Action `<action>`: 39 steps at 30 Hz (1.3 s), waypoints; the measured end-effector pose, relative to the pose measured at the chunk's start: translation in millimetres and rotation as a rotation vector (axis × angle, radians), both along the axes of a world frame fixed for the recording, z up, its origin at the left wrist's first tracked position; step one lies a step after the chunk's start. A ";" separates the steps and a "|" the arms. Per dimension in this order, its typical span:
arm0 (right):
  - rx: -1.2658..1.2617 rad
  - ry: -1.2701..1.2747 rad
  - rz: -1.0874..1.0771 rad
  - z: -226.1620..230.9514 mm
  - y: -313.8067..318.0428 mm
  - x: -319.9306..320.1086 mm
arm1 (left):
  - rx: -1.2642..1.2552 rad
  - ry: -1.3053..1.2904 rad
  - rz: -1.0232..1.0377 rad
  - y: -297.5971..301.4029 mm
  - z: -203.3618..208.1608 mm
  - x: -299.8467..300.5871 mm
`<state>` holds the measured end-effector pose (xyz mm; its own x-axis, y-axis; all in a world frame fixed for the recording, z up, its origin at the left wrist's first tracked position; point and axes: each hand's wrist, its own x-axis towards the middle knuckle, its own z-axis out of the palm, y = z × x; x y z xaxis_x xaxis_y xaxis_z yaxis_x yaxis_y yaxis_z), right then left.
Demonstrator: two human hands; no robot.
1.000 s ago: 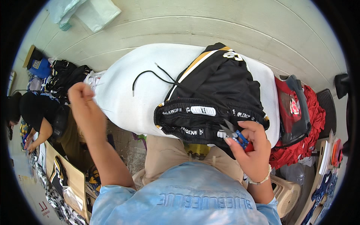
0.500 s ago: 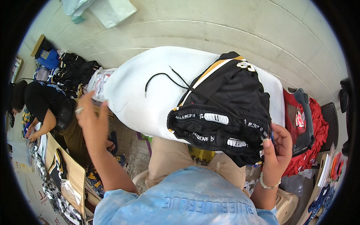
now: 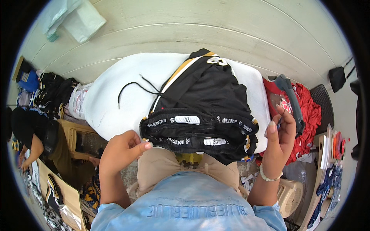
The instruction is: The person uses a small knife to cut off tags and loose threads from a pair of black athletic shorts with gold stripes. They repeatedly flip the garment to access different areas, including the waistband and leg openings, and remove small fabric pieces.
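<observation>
Black shorts point(image 3: 200, 88) with gold and white side stripes lie on a white padded board point(image 3: 111, 88), waistband toward me. Their drawcord point(image 3: 127, 84) trails left over the white cover. My left hand point(image 3: 121, 152) is at the left end of the elastic waistband, thumb and fingers closed on its edge. Off the waistband's right end, my right hand point(image 3: 280, 140) is raised with its fingers curled round a small dark bluish thing, too hidden to name. White labels show inside the waistband.
A person point(image 3: 32, 134) bends over at the far left beside cardboard point(image 3: 69, 184). Black garments are heaped at the back left. Right of the board stand a red-and-grey appliance point(image 3: 287, 96) and a pile of red cloth point(image 3: 308, 115). A pale wall runs behind.
My left hand has come from the air at the left down to the waistband's left end. My right hand has drawn away from the waistband's right end. The view has shifted to the right.
</observation>
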<state>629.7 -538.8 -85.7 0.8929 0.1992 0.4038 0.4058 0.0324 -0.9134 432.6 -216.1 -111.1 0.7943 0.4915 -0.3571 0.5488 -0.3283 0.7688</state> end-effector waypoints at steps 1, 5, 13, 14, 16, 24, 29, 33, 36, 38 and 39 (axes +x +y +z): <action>0.004 0.012 -0.008 1.6 -0.5 1.6 | -0.043 -0.008 -0.034 -0.3 -0.4 -1.6; -0.015 0.005 -0.003 0.4 3.8 5.2 | -0.120 0.157 -0.289 -6.5 -2.1 -0.6; -0.036 0.022 -0.047 -3.5 -6.4 10.0 | 0.029 0.190 -0.680 -24.6 -6.8 12.7; -0.069 0.008 -0.071 -4.4 -7.3 12.0 | 0.029 0.190 -0.694 -24.6 -5.9 13.6; -0.315 -0.006 -0.138 -4.8 -11.0 15.0 | 0.025 0.155 -0.735 -25.0 -2.4 15.0; -0.845 0.083 -0.069 -9.2 -11.3 20.1 | 0.115 -0.664 -0.596 -55.8 23.6 34.8; -0.619 0.136 0.071 -6.0 -8.9 14.0 | 0.742 -0.844 -0.485 -69.9 34.6 86.6; -0.334 0.230 0.026 -12.0 3.6 -0.1 | 0.714 -0.628 -0.606 -79.8 52.8 113.5; -0.522 -0.115 -0.091 -24.0 16.5 -14.3 | 0.606 -0.570 -0.501 -83.7 72.5 124.3; -0.571 -0.228 -0.220 -31.7 29.0 -3.6 | 0.682 -0.794 -0.376 -71.5 91.1 134.2; -0.623 -0.341 -0.296 -31.7 35.9 13.2 | 0.752 -0.820 -0.326 -60.3 102.3 140.9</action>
